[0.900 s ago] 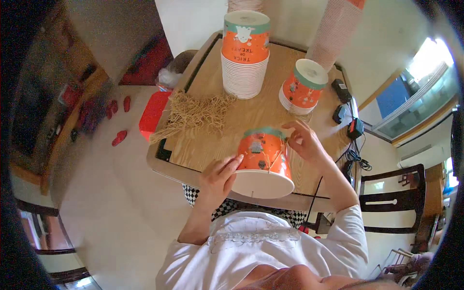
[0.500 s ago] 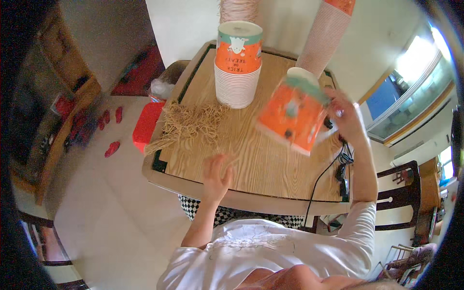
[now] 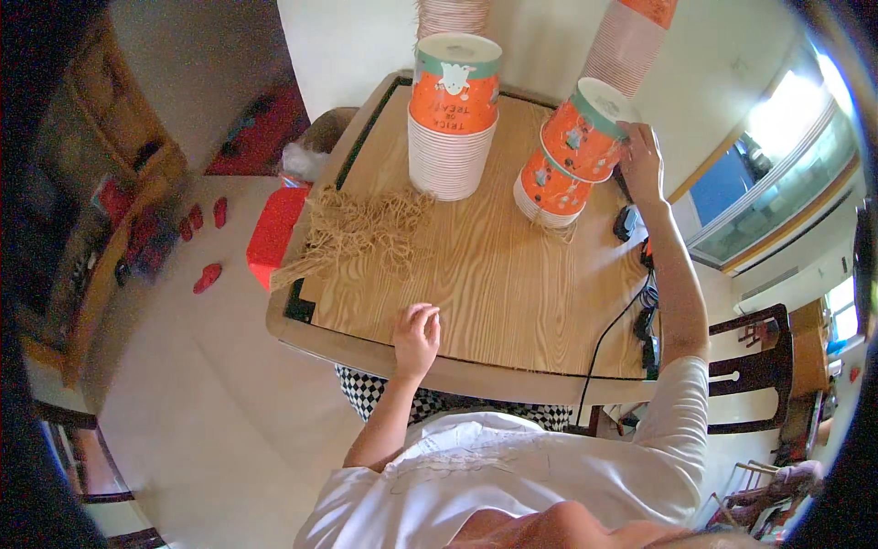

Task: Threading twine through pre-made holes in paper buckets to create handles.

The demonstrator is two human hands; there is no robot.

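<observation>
My right hand (image 3: 644, 160) grips the upper side of an orange paper bucket (image 3: 576, 142) with a green band, upside down with its closed base up. That bucket sits over another orange bucket (image 3: 552, 190), slightly tilted, at the table's right; brown strands show at the lower one's rim. My left hand (image 3: 418, 340) rests near the table's front edge, fingers curled together, with nothing visible in them. At the back stands a tall stack of upside-down buckets (image 3: 454, 119), many white rims showing. Left of it lies a loose heap of brown twine (image 3: 366, 229).
Two more tall bucket stacks stand behind the table, one pale (image 3: 453, 16) and one leaning (image 3: 626, 50). Black cables (image 3: 646, 297) run along the right edge. A red container (image 3: 274, 240) sits beside the table's left edge. A dark chair (image 3: 754, 371) is at right.
My right hand has brought the bucket up and away from me, from over the table onto the other bucket. My left hand's fingers have curled in; that hand has barely moved.
</observation>
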